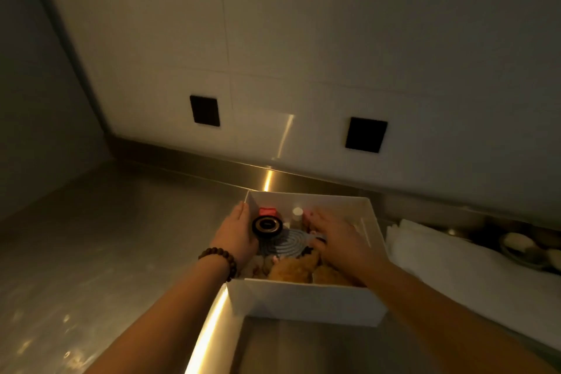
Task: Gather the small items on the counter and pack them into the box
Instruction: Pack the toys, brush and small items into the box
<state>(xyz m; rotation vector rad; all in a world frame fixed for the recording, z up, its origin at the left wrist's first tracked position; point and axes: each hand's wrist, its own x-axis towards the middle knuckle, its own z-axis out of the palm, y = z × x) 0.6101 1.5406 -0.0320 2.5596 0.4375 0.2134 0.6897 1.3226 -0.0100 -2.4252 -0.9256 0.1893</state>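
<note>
The white box point(306, 300) sits on the steel worktop point(91, 237), nearly full: soft brown plush point(291, 272) nearest, a ribbed grey mat point(287, 241), a small bottle point(297, 215) behind. The left hand point(239, 232) grips a black ring point(267, 225); light, rigid and probably slick, best held by its rim. The right hand point(337, 240) lies relaxed, fingers spread over the contents. Beyond, folded white cloth point(455, 261), then a tiled wall with two dark sockets point(365, 134)

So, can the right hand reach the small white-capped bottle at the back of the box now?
Probably yes. The right hand is already inside the white box, fingers close beside the white-capped bottle, and nothing visible lies between them. The left hand holds the black ring off to the side.
</note>
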